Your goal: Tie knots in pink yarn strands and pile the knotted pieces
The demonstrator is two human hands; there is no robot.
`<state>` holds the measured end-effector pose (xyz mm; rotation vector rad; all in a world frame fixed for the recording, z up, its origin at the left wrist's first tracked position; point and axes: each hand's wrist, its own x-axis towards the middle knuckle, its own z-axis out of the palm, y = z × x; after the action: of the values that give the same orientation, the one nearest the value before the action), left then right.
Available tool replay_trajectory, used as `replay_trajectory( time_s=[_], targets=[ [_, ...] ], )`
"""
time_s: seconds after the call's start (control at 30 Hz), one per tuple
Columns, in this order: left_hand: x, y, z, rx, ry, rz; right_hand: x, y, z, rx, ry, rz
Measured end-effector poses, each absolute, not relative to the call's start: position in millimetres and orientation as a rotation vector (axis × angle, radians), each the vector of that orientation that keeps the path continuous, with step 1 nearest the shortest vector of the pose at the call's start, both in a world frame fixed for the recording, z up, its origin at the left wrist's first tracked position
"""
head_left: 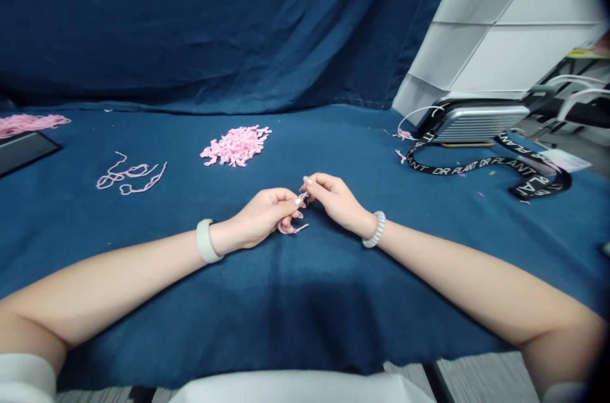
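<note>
Left hand (260,217) and right hand (336,198) pinch a pink ribbon piece (293,228) between them; pink bow pile (237,145) lies beyond, on the counter (305,301).

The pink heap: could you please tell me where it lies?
In the head view the pink heap lies on the blue cloth, left of centre, beyond the left hand, right of loose strands.

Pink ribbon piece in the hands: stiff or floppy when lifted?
Probably floppy: the ribbon droops and curls onto the blue cloth under the left hand. Likely very light: that and the right hand pinch it by fingertips only.
</note>
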<state>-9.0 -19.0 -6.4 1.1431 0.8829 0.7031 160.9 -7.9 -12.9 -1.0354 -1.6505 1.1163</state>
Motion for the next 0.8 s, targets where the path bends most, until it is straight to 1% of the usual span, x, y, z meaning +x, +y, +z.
replay_trajectory(
  time_s=[0.17,0.67,0.8],
  targets=[
    [-8.7,-18.9,-6.2,1.133,0.875,0.704,161.0,-10.1,-11.1,-1.047,-1.826,1.076],
    [-7.6,-19.2,-6.4,1.095,0.867,0.722,159.4,-8.8,-16.5,-0.969,-1.640,1.144],
    [-8.0,-19.0,-7.1,1.117,0.889,0.716,159.9,-5.8,-16.4,-1.015,-1.574,1.098]
  ],
)
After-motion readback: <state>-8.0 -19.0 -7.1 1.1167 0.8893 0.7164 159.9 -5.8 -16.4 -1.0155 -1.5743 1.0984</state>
